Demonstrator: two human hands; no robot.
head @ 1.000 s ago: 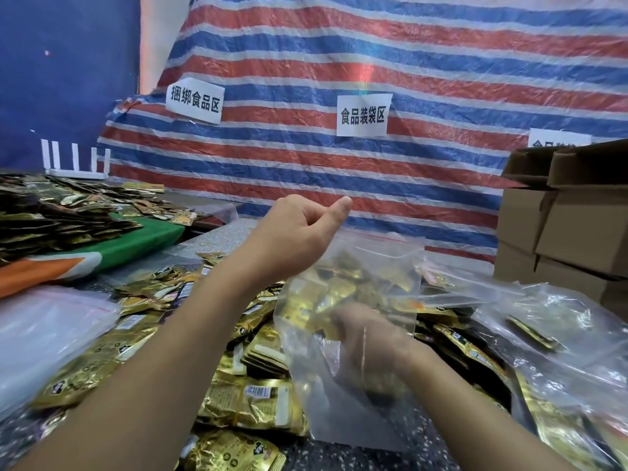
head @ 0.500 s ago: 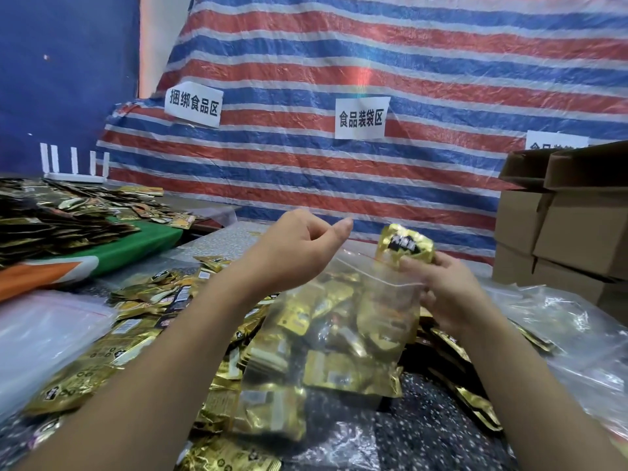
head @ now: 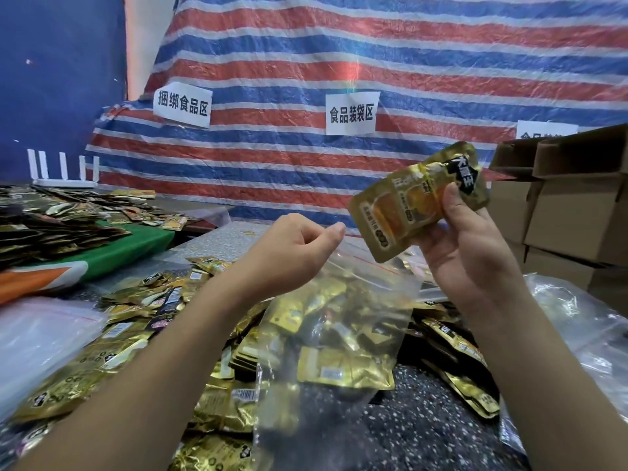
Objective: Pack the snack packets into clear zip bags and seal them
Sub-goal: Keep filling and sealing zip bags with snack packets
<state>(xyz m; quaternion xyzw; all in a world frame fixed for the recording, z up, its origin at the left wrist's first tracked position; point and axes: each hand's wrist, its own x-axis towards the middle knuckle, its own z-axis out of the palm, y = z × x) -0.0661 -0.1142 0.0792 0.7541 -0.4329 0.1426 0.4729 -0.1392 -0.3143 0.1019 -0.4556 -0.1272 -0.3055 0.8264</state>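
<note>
Now, left to right across the packing table:
Far left: white antenna router [head: 63,171] standing at the back, dark snack packets [head: 51,226] heaped on a green and orange cloth [head: 129,249].
Near left: stack of empty clear bags [head: 37,341] lying flat, gold packets [head: 112,341] spilled just beside it over the speckled table [head: 424,419].
Left hand [head: 289,256]: raised, fingers curled, pinching the top edge of the clear zip bag [head: 339,334] and holding its mouth up.
Clear zip bag: hanging below the left hand, mouth unsealed, red zip line showing along the rim, several gold packets sitting inside, lower end resting on the table among the loose pile.
Backdrop: red, white and blue striped tarp [head: 373,56] with three white paper signs, the middle sign [head: 352,113] directly above the bag.
Right hand [head: 469,253]: gripping a single gold snack packet [head: 414,202], thumb pressed on its front, packet tilted and held up just above and right of the bag's mouth, not inside it.
Lower right: more gold packets [head: 469,385] scattered under the right forearm, crumpled clear plastic [head: 577,321] beyond it.
Far right: brown cardboard boxes [head: 571,212] stacked, top flaps open.
</note>
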